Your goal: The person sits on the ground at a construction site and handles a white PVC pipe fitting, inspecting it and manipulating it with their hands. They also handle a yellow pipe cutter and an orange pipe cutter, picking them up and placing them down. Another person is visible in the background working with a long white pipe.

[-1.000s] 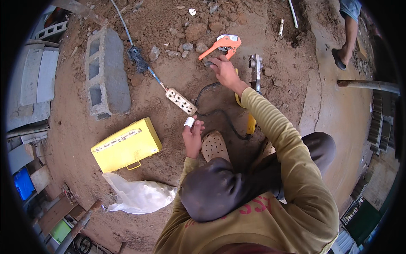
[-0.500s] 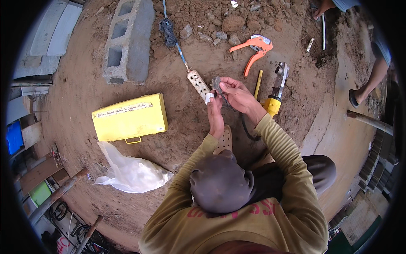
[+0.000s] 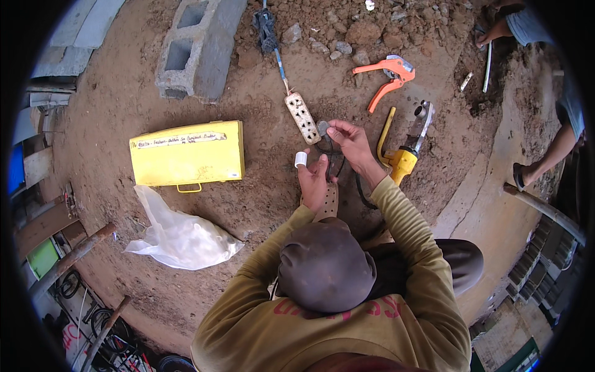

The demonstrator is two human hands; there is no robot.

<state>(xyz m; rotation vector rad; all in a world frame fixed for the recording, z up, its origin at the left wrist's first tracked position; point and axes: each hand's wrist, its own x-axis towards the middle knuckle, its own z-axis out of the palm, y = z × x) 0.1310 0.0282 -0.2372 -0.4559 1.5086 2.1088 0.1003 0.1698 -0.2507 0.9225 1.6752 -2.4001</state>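
My right hand [image 3: 351,144] pinches a dark grey plug [image 3: 323,128] beside the lower end of a dirty white power strip [image 3: 302,118]. A black cord [image 3: 330,152] hangs from the plug between my hands. Lower and to the left, my left hand [image 3: 313,185] holds a short white pipe fitting [image 3: 301,159] at its fingertips. Right of my right hand lies a yellow pipe-welding tool [image 3: 404,162] with a metal heating head [image 3: 423,121]. Farther off are orange pipe cutters [image 3: 385,78], their handles spread. Whether the plug touches the strip I cannot tell.
A yellow metal case [image 3: 187,155] and a white plastic bag [image 3: 186,243] lie to the left. Beyond them stands a grey hollow block [image 3: 201,53]. Rubble lines the far side. Another person's leg [image 3: 553,152] shows at the right, and a hand [image 3: 493,32] at the far right.
The plug has moved to the strip's lower end in my right hand. My left hand has drawn back toward me and left, away from the plug, carrying the white fitting. The view has shifted slightly.
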